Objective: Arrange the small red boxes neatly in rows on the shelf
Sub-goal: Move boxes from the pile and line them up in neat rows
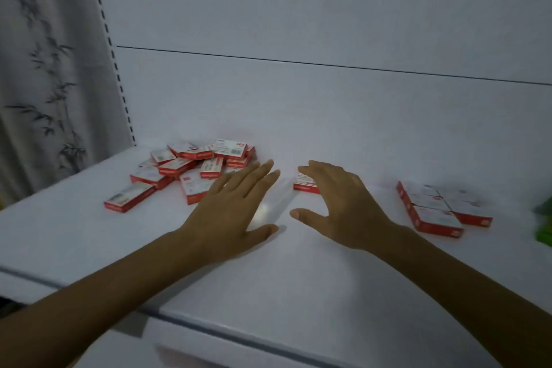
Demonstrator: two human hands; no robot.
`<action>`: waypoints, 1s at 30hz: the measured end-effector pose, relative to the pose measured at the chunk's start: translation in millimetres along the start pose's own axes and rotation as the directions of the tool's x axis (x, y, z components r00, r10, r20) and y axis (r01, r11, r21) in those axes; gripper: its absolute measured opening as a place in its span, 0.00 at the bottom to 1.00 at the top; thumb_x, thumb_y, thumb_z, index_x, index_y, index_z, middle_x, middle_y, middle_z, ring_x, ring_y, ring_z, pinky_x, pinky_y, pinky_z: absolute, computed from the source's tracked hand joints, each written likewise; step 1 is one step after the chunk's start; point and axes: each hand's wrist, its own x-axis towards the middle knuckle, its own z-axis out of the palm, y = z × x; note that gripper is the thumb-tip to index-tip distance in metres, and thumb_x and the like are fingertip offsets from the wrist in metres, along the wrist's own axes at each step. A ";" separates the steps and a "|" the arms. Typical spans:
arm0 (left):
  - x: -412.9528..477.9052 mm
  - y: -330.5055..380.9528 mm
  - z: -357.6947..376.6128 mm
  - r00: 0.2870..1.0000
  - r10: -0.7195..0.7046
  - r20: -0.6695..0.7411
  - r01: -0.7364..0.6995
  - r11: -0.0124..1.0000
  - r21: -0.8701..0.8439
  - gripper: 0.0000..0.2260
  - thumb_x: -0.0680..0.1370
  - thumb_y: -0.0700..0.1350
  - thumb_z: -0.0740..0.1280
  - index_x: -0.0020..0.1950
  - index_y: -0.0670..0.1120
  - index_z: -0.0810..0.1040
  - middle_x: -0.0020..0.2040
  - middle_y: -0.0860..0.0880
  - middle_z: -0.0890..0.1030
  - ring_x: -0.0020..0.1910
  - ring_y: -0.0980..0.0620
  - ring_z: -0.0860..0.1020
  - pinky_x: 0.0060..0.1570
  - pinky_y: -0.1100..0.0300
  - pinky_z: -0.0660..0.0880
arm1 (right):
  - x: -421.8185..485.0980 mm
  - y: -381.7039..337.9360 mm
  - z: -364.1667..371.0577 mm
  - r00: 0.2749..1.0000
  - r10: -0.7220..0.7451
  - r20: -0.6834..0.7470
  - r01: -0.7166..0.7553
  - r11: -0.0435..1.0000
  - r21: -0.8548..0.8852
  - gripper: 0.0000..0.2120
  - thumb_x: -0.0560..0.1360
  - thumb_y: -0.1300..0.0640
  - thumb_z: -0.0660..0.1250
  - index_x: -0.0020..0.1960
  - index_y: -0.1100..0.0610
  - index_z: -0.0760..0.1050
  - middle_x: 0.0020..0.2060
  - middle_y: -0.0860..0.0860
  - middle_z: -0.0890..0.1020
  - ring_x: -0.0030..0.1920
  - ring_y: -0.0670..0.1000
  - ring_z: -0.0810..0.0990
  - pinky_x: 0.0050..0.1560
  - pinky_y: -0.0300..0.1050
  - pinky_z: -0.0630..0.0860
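The left hand (230, 212) and right hand (343, 206) are held flat over a white shelf (298, 278), fingers spread wide, nothing gripped. A loose pile of small red boxes (191, 167) is heaped just beyond the left hand; a single box (304, 184) is partly covered by the right fingertips. Further right, a neat block of boxes (439, 209) is laid in rows.

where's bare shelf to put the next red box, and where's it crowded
Bare shelf lies between the right hand and the neat block, and along the front edge. The gap between the hands is bare. Crowded: the jumbled pile behind the left hand.
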 end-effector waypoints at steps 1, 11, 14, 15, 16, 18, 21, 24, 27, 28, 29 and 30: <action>-8.2 -10.2 -2.6 1.000 -0.018 0.010 0.017 1.000 0.006 0.37 0.72 0.69 0.49 0.76 0.53 0.50 0.77 0.54 0.51 0.75 0.53 0.50 0.71 0.52 0.49 | 6.6 -9.5 5.7 1.000 -0.019 0.019 0.019 1.000 0.004 0.33 0.71 0.35 0.59 0.66 0.58 0.71 0.63 0.55 0.75 0.64 0.55 0.73 0.64 0.50 0.66; -87.8 -136.8 -29.1 0.991 -0.128 0.036 0.128 0.992 0.009 0.35 0.73 0.68 0.54 0.76 0.53 0.52 0.76 0.53 0.55 0.75 0.53 0.54 0.71 0.52 0.56 | 89.9 -120.3 71.0 0.992 -0.112 0.057 0.104 0.987 0.125 0.30 0.71 0.37 0.60 0.65 0.56 0.72 0.62 0.53 0.77 0.62 0.55 0.75 0.61 0.50 0.68; -93.3 -160.0 -27.9 0.995 -0.089 0.040 0.091 0.995 -0.032 0.35 0.74 0.68 0.54 0.76 0.53 0.53 0.76 0.53 0.57 0.74 0.53 0.55 0.71 0.50 0.59 | 102.4 -139.5 82.3 0.995 -0.076 0.071 0.069 0.993 0.096 0.30 0.71 0.37 0.62 0.66 0.55 0.72 0.62 0.52 0.77 0.61 0.54 0.76 0.60 0.51 0.71; -92.3 -165.3 -27.1 0.997 -0.071 0.043 0.073 0.996 -0.044 0.35 0.74 0.68 0.54 0.76 0.53 0.52 0.76 0.53 0.57 0.74 0.53 0.55 0.71 0.50 0.59 | 105.0 -143.0 85.3 0.995 -0.053 0.089 0.046 0.996 0.079 0.30 0.72 0.37 0.61 0.67 0.54 0.69 0.64 0.51 0.75 0.63 0.52 0.74 0.62 0.49 0.69; -90.6 -169.1 -25.9 0.998 -0.045 0.038 0.047 0.998 -0.048 0.34 0.74 0.67 0.54 0.76 0.53 0.53 0.76 0.53 0.58 0.74 0.53 0.56 0.70 0.50 0.59 | 106.2 -145.6 87.9 0.993 -0.030 0.116 0.022 0.998 0.066 0.30 0.73 0.37 0.61 0.69 0.52 0.67 0.66 0.49 0.73 0.65 0.51 0.72 0.65 0.48 0.66; -85.5 -174.6 -21.8 1.000 0.022 0.013 -0.021 0.998 -0.054 0.33 0.74 0.66 0.56 0.75 0.51 0.56 0.75 0.51 0.61 0.73 0.52 0.59 0.69 0.49 0.61 | 104.0 -150.8 91.1 0.986 -0.009 0.168 0.003 0.999 0.039 0.28 0.74 0.37 0.58 0.70 0.49 0.65 0.68 0.47 0.71 0.67 0.49 0.68 0.68 0.47 0.61; -74.0 -178.6 -16.1 0.992 0.128 -0.019 -0.129 0.988 -0.090 0.33 0.75 0.65 0.57 0.74 0.48 0.59 0.73 0.49 0.64 0.72 0.50 0.62 0.69 0.51 0.61 | 93.4 -160.2 86.9 0.983 -0.030 0.181 0.028 1.000 0.014 0.25 0.74 0.40 0.56 0.66 0.51 0.70 0.62 0.49 0.76 0.61 0.52 0.74 0.61 0.45 0.66; -60.9 -176.1 -12.2 0.977 0.212 -0.036 -0.215 0.960 -0.181 0.33 0.73 0.64 0.59 0.73 0.47 0.63 0.72 0.47 0.66 0.71 0.48 0.64 0.68 0.50 0.62 | 83.4 -167.1 75.1 0.990 0.020 0.140 -0.028 0.998 0.057 0.23 0.72 0.42 0.58 0.62 0.52 0.74 0.56 0.48 0.79 0.53 0.49 0.77 0.53 0.38 0.66; -54.2 -169.4 -5.0 0.968 0.250 -0.023 -0.249 0.942 -0.227 0.31 0.73 0.63 0.61 0.72 0.48 0.64 0.72 0.49 0.67 0.70 0.48 0.65 0.67 0.48 0.65 | 80.3 -157.3 70.5 0.984 0.157 0.087 -0.162 0.985 0.052 0.24 0.71 0.40 0.61 0.62 0.51 0.71 0.56 0.48 0.77 0.54 0.49 0.75 0.53 0.38 0.65; -53.5 -168.2 -2.8 0.968 0.252 -0.011 -0.248 0.941 -0.231 0.31 0.74 0.63 0.60 0.73 0.49 0.63 0.72 0.49 0.67 0.70 0.49 0.65 0.67 0.48 0.66 | 79.7 -151.9 70.9 0.977 0.194 0.089 -0.201 0.977 0.072 0.25 0.71 0.41 0.64 0.63 0.51 0.70 0.57 0.47 0.76 0.55 0.48 0.73 0.54 0.40 0.67; -53.4 -168.2 -1.5 0.969 0.246 -0.001 -0.239 0.940 -0.243 0.31 0.74 0.63 0.57 0.73 0.50 0.62 0.72 0.50 0.67 0.70 0.49 0.65 0.67 0.49 0.66 | 79.5 -147.4 71.9 0.968 0.222 0.117 -0.234 0.967 0.104 0.27 0.70 0.42 0.67 0.65 0.50 0.67 0.59 0.47 0.74 0.57 0.47 0.72 0.57 0.42 0.69; -53.2 -169.3 -0.7 0.971 0.239 0.000 -0.231 0.938 -0.258 0.31 0.74 0.64 0.55 0.73 0.49 0.61 0.71 0.50 0.67 0.70 0.49 0.65 0.66 0.50 0.67 | 79.3 -144.0 73.1 0.957 0.240 0.161 -0.263 0.955 0.140 0.30 0.69 0.42 0.69 0.67 0.49 0.65 0.62 0.46 0.72 0.60 0.47 0.70 0.60 0.44 0.68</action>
